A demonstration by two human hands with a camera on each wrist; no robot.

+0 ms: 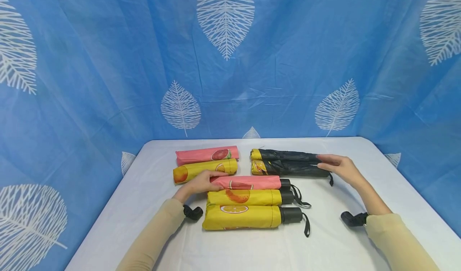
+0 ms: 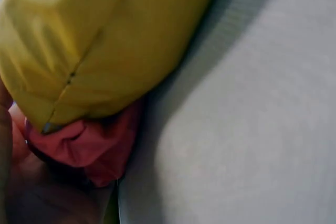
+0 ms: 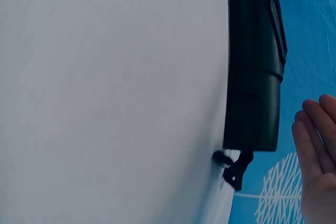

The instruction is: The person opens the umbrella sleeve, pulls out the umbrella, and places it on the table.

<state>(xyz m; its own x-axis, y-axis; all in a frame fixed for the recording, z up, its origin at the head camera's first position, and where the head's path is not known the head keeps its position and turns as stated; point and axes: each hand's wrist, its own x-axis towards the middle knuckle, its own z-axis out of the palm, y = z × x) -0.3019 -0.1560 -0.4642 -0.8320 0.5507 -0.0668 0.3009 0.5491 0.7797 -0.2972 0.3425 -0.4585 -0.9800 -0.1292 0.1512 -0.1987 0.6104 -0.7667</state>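
Observation:
Near the middle of the table, my left hand [image 1: 202,181] grips the left end of a pink folded umbrella [image 1: 257,181]. In the left wrist view the umbrella's pink cloth [image 2: 92,148] shows against the palm, behind a yellow umbrella end [image 2: 100,45]. Just in front lie two yellow folded umbrellas, one with an orange fruit print [image 1: 259,197] and one with a lemon slice [image 1: 248,219]. My right hand [image 1: 343,170] is beside the right ends of two black folded umbrellas [image 1: 288,155] [image 1: 297,168]. Its fingers are straight, apart from the black handle [image 3: 253,108] in the right wrist view.
Behind the left hand lie a pink printed roll [image 1: 201,155] and a yellow printed roll [image 1: 201,170]. Black wrist straps hang off several handles. Blue leaf-patterned cloth [image 1: 273,71] walls the white table [image 1: 309,247] at the back and sides.

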